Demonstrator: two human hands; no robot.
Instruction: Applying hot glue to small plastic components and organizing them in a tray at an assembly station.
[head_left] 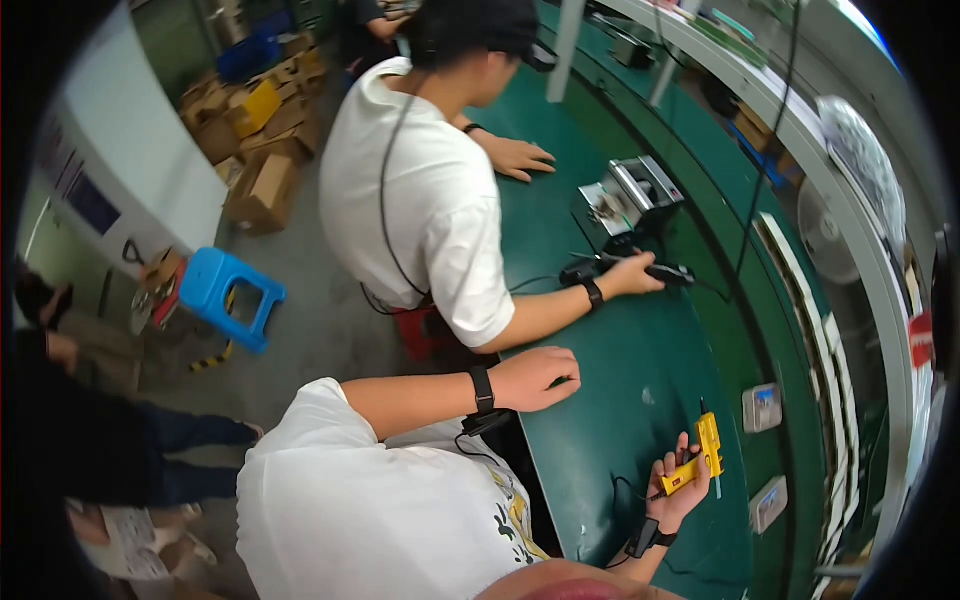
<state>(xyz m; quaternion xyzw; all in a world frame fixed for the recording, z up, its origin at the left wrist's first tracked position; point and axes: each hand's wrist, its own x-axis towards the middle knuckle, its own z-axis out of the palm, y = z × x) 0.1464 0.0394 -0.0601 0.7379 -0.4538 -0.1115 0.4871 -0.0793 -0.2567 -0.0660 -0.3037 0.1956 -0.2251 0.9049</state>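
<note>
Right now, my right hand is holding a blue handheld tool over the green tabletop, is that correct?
Not quite: the handheld tool is yellow, not blue, as the head view shows. Your right hand is indeed holding it over the green tabletop.

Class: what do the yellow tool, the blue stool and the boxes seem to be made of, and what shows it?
Yellow tool: probably hard plastic, smooth; even colour and moulded-looking outline.
Blue stool: likely moulded plastic, slight sheen; uniform colour, rounded corners.
Boxes: apparently cardboard, matte; mostly brown, with flat, folded-looking panels.
</note>
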